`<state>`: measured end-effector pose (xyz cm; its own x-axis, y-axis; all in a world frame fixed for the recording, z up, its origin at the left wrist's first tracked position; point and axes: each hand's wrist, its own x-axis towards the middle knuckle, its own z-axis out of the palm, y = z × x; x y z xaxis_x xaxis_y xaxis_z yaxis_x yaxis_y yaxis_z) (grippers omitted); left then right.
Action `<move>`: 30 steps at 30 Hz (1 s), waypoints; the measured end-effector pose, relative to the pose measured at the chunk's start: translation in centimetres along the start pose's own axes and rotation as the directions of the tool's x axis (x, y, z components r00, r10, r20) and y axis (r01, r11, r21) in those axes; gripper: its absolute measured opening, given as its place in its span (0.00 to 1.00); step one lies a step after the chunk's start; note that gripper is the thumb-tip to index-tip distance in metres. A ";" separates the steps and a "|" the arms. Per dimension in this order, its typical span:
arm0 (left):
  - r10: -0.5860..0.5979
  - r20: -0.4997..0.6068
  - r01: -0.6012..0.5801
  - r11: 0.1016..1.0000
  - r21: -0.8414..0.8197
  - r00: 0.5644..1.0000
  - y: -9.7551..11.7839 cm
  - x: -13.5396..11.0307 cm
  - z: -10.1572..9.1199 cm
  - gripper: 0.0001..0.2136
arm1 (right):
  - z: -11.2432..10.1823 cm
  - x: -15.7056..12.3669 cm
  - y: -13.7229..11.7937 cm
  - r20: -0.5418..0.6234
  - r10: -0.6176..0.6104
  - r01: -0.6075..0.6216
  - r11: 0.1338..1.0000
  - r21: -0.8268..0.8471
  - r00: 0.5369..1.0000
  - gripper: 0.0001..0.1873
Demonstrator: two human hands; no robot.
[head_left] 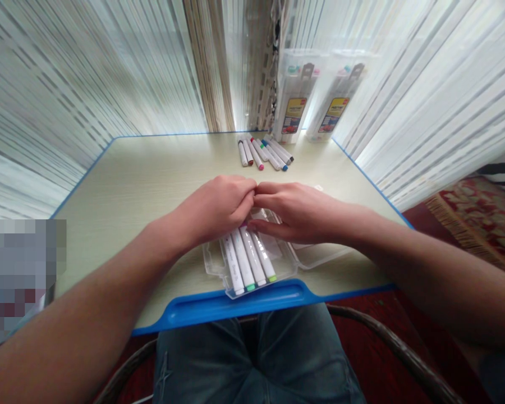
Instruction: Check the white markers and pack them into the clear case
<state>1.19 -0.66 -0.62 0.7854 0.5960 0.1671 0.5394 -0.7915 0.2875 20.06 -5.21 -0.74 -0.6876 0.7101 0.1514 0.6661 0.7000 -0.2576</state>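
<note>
the left hand (231, 201) and the right hand (287, 209) meet near the middle of the frame, above the upper end of an open clear plastic case (213, 261). the left fingers are bent and bunched together, their tips against those of the right hand, with the thumb angled down toward the case; whether they have hold of anything cannot be told. the right fingers reach leftward, slightly curved, with the thumb spread below them, near the tops of the markers; i cannot tell whether they grip something, as the hands hide the spot. the case lies slantwise just below the centre, and four white markers (252, 255) sit side by side in its left part, with green and yellow-green among their lower ends. a clear flap (317, 257) extends to the right, partly under the right forearm. loose markers (258, 152) with coloured ends lie in a cluster at the upper centre of the pale tabletop (164, 168). two upright clear cases (293, 115) with yellow labels stand at the upper right, before string curtains (151, 62). a blue trough (185, 310) edges the table at the lower centre, just above jeans-clad legs (297, 350).
</note>
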 end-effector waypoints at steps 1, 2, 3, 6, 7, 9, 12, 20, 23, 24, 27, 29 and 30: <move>-0.004 0.000 0.004 1.000 0.001 1.000 0.1 0.0 0.0 0.13 | 0.0 0.0 0.1 -0.001 -0.003 0.003 1.000 0.005 1.000 0.15; -0.007 0.000 0.007 1.000 0.003 1.000 0.1 0.0 0.0 0.13 | 0.0 0.0 0.1 -0.001 -0.006 0.006 1.000 0.008 1.000 0.15; -0.008 0.001 0.008 1.000 0.005 1.000 0.1 0.0 -0.1 0.13 | 0.0 0.0 0.2 -0.001 -0.011 0.011 1.000 0.012 1.000 0.15; -0.007 0.001 0.007 1.000 0.010 1.000 0.2 0.0 -0.1 0.12 | 0.0 0.1 0.4 -0.001 -0.023 0.023 0.999 0.023 1.000 0.15; -0.004 0.002 0.004 1.000 0.012 1.000 0.2 0.0 -0.1 0.12 | 0.1 0.1 0.5 -0.003 -0.026 0.026 0.999 0.029 1.000 0.15; -0.002 0.002 0.002 1.000 0.016 1.000 0.2 0.0 -0.1 0.12 | 0.1 0.1 0.6 -0.009 -0.037 0.037 0.998 0.044 0.999 0.15; -0.007 0.004 0.007 1.000 0.018 1.000 0.2 0.0 0.0 0.12 | 0.1 0.2 0.8 -0.019 -0.047 0.048 0.997 0.056 0.999 0.13; -0.005 0.008 0.004 1.000 0.025 1.000 0.2 0.0 0.0 0.13 | 0.2 0.2 0.9 -0.026 -0.045 0.046 0.996 0.075 0.999 0.12; -0.007 0.008 0.007 1.000 0.026 1.000 0.2 0.0 -0.1 0.13 | 0.2 0.2 0.9 -0.029 -0.048 0.050 0.996 0.072 0.998 0.13; -0.010 0.007 0.009 1.000 0.027 1.000 0.2 0.0 -0.1 0.13 | 0.2 0.2 0.9 -0.030 -0.048 0.050 0.996 0.073 0.998 0.13; -0.013 0.004 0.013 0.999 0.030 1.000 0.2 0.0 -0.1 0.14 | 0.2 0.2 0.8 -0.035 -0.047 0.049 0.996 0.078 0.998 0.13; -0.008 0.004 0.008 0.999 0.032 1.000 0.2 0.0 0.0 0.14 | 0.2 0.2 0.8 -0.040 -0.047 0.050 0.996 0.074 0.998 0.12; -0.005 0.004 0.005 1.000 0.031 1.000 0.2 -0.1 0.0 0.14 | 0.2 0.2 0.7 -0.042 -0.046 0.049 0.996 0.070 0.998 0.12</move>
<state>1.23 -0.82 -0.58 0.7838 0.5994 0.1623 0.5523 -0.7923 0.2591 20.38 -4.58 -1.10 -0.7048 0.6798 0.2029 0.6098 0.7267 -0.3163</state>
